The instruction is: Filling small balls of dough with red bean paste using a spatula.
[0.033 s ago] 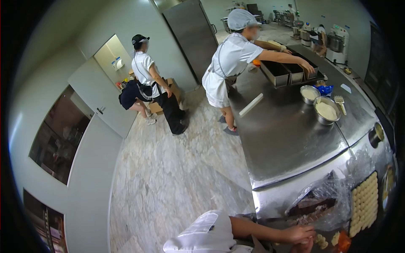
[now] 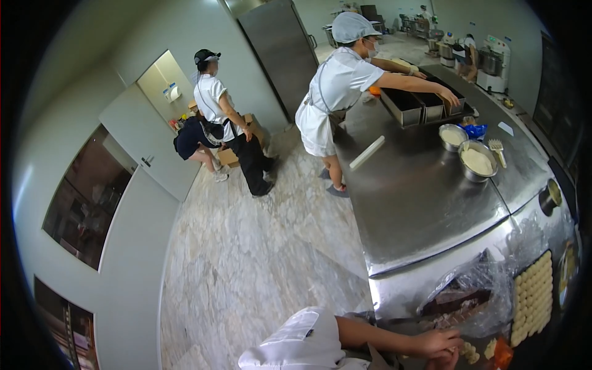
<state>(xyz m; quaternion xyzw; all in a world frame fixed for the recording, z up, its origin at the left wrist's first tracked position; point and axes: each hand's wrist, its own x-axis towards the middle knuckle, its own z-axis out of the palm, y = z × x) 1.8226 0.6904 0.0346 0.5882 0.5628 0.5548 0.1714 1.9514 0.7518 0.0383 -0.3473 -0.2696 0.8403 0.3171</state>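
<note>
At the lower edge my left hand (image 2: 436,342) has its fingers bent and pressed together. Just below it, partly cut off by the frame, is my right hand (image 2: 449,357), its fingertips meeting the left ones. Whatever lies between them is too small and covered to name. Pale dough pieces (image 2: 471,353) rest beside the hands, with an orange object (image 2: 502,354) near them. A crumpled clear plastic bag (image 2: 493,314) lies beyond, around a dark brown mass (image 2: 457,302). To its right, rows of pale dough balls (image 2: 531,299) sit close together.
Farther along the steel worktable (image 2: 425,203) are two metal bowls of pale contents (image 2: 478,161), a brush (image 2: 497,152), a white bar (image 2: 367,153) and dark loaf tins (image 2: 404,111). A co-worker (image 2: 345,86) reaches over the tins. Two more people (image 2: 216,98) are by the door.
My fingers have shifted slightly where they meet. The co-worker at the tins has turned their head a little. The person in the black cap has moved slightly right.
</note>
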